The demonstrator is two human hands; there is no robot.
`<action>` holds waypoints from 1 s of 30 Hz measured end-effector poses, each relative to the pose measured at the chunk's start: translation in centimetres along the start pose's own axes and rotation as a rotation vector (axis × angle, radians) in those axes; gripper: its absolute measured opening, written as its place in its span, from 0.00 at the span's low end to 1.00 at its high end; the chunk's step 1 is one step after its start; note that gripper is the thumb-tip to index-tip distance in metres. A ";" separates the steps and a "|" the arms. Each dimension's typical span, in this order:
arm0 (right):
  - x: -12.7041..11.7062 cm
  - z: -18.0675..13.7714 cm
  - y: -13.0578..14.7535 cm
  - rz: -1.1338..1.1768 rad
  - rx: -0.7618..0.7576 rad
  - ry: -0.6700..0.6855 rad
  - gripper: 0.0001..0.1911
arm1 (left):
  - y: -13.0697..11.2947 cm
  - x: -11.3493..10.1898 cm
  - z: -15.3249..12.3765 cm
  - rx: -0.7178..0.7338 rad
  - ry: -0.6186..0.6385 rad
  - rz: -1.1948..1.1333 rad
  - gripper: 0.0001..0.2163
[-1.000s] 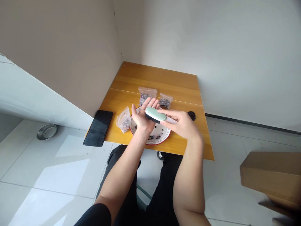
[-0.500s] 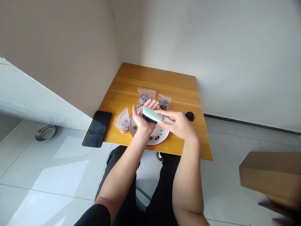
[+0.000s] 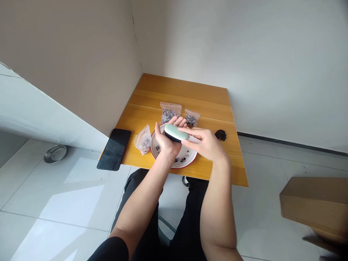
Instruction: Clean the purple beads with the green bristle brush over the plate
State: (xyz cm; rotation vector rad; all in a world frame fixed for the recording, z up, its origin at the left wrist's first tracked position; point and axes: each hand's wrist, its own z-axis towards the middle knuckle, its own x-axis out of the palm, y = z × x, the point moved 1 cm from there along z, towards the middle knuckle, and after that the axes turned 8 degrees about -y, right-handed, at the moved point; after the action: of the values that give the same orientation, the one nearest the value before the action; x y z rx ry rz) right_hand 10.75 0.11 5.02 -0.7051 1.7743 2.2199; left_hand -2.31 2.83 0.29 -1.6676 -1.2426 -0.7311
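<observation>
My right hand (image 3: 208, 143) grips the pale handle of a brush (image 3: 176, 131) with a mint-green back and dark bristles. Those bristles face down against the palm of my left hand (image 3: 168, 142), which is turned up with its fingers stretched out. Both hands are above a white plate (image 3: 187, 164) with a red rim, partly hidden by them. Small dark and pale beads (image 3: 182, 159) lie on the plate. Behind it are two clear zip bags of beads, a larger bag (image 3: 170, 113) and a smaller bag (image 3: 191, 117). A third bag (image 3: 143, 140) stands left of the plate.
A black phone (image 3: 114, 149) lies at the left edge of the wooden table (image 3: 185, 87). Toward the right sits a small dark clump (image 3: 220, 135). Walls border the table's back and left. A metal bowl (image 3: 56, 153) and a cardboard box (image 3: 315, 199) are on the floor.
The whole view has shifted slightly, so the table and its things appear a little further right. The brush has slid slightly toward the wrist of my left hand; both grips look the same.
</observation>
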 end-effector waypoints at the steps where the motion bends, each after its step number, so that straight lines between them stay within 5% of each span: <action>1: 0.1 0.1 0.0 -0.001 -0.005 -0.007 0.22 | 0.1 0.0 0.0 -0.003 0.007 -0.001 0.31; 18: -0.4 0.1 -0.6 0.017 0.042 -0.040 0.24 | 0.0 -0.3 0.3 -0.019 0.022 -0.029 0.29; 25: -0.8 -0.3 -1.2 0.102 0.109 0.054 0.24 | 0.1 -0.1 -0.1 -0.024 -0.030 0.014 0.30; 30: -0.6 -0.1 -1.1 0.066 0.081 -0.030 0.24 | 0.2 0.0 0.0 -0.033 -0.005 -0.023 0.29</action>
State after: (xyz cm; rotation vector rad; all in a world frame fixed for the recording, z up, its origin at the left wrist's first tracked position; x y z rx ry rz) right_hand 11.80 0.33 4.32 -0.6015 1.8870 2.1741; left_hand -2.09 2.78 0.25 -1.6847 -1.2615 -0.7660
